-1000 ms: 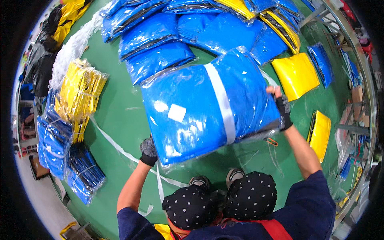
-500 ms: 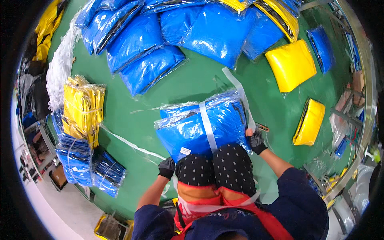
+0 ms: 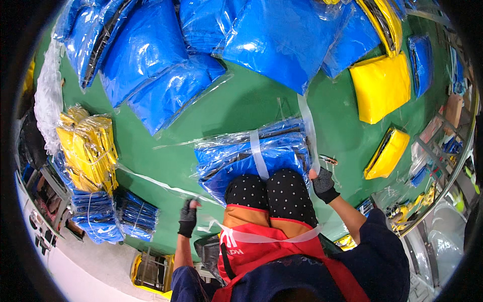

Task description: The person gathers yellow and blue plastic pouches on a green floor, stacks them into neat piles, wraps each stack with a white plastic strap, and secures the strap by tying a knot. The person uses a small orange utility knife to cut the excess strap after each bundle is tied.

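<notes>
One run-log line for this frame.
left hand: on white strap | right hand: at strapped blue bundle | knees: on bundle | floor: green

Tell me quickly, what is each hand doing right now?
Left hand: closed on a white strap lying across the green floor.
Right hand: at the edge of the blue bundle; grip cannot be told.

open: green table | blocked: blue bundle, yellow packs right

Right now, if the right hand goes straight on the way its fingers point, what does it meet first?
The right hand points up along the white strap at the edge of the strapped blue bundle, so it would probably meet that strap first, though depth is unclear.
</notes>
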Available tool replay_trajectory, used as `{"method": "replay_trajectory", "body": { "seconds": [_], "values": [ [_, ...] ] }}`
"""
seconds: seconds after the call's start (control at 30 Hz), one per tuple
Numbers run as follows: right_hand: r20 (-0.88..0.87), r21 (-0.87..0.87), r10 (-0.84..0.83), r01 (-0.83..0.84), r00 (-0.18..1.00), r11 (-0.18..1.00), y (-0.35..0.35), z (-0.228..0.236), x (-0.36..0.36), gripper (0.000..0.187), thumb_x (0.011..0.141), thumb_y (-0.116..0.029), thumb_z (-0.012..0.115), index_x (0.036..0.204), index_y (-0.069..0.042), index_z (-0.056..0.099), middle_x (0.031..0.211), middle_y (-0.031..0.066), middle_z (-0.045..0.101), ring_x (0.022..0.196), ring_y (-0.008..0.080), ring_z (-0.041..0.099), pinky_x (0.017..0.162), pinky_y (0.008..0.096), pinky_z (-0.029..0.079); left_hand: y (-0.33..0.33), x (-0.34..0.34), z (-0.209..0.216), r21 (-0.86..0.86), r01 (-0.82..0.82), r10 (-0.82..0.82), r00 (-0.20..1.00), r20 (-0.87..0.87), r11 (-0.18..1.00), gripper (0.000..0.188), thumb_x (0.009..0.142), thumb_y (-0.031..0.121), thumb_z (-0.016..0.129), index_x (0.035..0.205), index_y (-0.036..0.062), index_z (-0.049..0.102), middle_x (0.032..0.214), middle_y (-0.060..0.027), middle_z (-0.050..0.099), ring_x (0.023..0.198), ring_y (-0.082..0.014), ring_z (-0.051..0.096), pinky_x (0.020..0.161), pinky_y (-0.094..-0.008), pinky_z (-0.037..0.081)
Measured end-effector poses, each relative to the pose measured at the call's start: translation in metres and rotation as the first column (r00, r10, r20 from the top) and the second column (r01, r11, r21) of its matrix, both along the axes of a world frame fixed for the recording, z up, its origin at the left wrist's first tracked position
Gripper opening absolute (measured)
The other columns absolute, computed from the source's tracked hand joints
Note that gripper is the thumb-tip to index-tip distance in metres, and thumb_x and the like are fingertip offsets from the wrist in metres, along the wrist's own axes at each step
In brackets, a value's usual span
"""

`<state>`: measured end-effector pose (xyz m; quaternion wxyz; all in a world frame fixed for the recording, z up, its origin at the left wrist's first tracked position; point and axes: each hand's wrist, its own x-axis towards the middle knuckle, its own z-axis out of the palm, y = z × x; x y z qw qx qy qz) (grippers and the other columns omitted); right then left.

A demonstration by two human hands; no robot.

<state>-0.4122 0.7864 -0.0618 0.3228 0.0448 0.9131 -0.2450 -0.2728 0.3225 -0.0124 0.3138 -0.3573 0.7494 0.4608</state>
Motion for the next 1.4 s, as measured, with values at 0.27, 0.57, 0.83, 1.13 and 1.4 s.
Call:
{"method": "replay_trajectory", "body": {
  "seconds": [0.27, 0.57, 0.83, 1.13, 1.4],
  "values": [
    [-0.493, 0.215, 0.332, -0.258, 0.804, 0.942, -0.014, 0.018, 0.005, 0.044, 0.091, -0.032, 0.043, 0.056, -0.007, 0.049, 0.052, 0.0045, 0.044, 0.05, 0.0147, 0.043, 0.052, 0.0304, 0.032, 0.078, -0.022, 0.033, 0.401, -0.819, 0.9, 0.435, -0.032, 0.41, 0.032, 0.089, 0.039, 0.047, 0.069, 0.0144, 0.042, 0.064, 0.0038, 0.038, 0.059, -0.0074, 0.037, 0.064, -0.0269, 0.037],
    [-0.05, -0.503, 0.642, -0.574, 0.765, 0.646, -0.164, 0.108, -0.101, 0.035, 0.077, -0.035, 0.054, 0.064, -0.003, 0.061, 0.066, 0.0189, 0.059, 0.058, 0.032, 0.058, 0.054, 0.0423, 0.046, 0.098, -0.097, 0.053, 0.242, 0.021, 0.036, 0.973, -0.229, 0.97, 0.031, 0.089, 0.027, 0.046, 0.085, -0.0005, 0.06, 0.066, -0.0102, 0.057, 0.062, -0.0231, 0.055, 0.061, -0.032, 0.043],
    [-0.027, -0.664, 0.845, -0.641, 0.533, 0.384, -0.298, 0.035, -0.188, 0.024, 0.071, -0.03, 0.06, 0.067, -0.006, 0.062, 0.059, 0.0153, 0.057, 0.057, 0.0286, 0.057, 0.054, 0.0415, 0.043, 0.117, -0.161, 0.001, 0.6, -0.456, 0.597, 0.801, -0.044, 0.657, 0.023, 0.086, 0.021, 0.055, 0.1, 0.0027, 0.058, 0.073, 0.0017, 0.057, 0.066, -0.0098, 0.05, 0.061, -0.0235, 0.039],
    [0.078, -0.273, 0.698, -0.658, 0.712, 0.702, -0.196, -0.071, -0.208, 0.021, 0.068, -0.016, 0.065, 0.087, -0.006, 0.063, 0.072, 0.0148, 0.062, 0.064, 0.0268, 0.061, 0.059, 0.0359, 0.048, 0.098, -0.216, -0.057, 0.262, 0.217, -0.145, 0.952, -0.269, 0.94, 0.024, 0.083, 0.023, 0.06, 0.086, -0.0001, 0.065, 0.075, -0.0094, 0.065, 0.068, -0.0106, 0.058, 0.062, -0.0265, 0.045],
    [0.33, -0.235, 0.574, -0.524, 0.749, 0.819, -0.171, -0.08, -0.173, 0.041, 0.066, -0.042, 0.064, 0.084, -0.005, 0.064, 0.091, 0.0213, 0.06, 0.084, 0.034, 0.059, 0.075, 0.042, 0.048, 0.103, -0.247, -0.1, 0.057, 0.434, -0.437, 0.898, 0.044, 0.899, 0.036, 0.07, 0.036, 0.067, 0.076, 0.0003, 0.066, 0.072, -0.0192, 0.063, 0.068, -0.032, 0.062, 0.062, -0.0381, 0.048]
  ]
}}
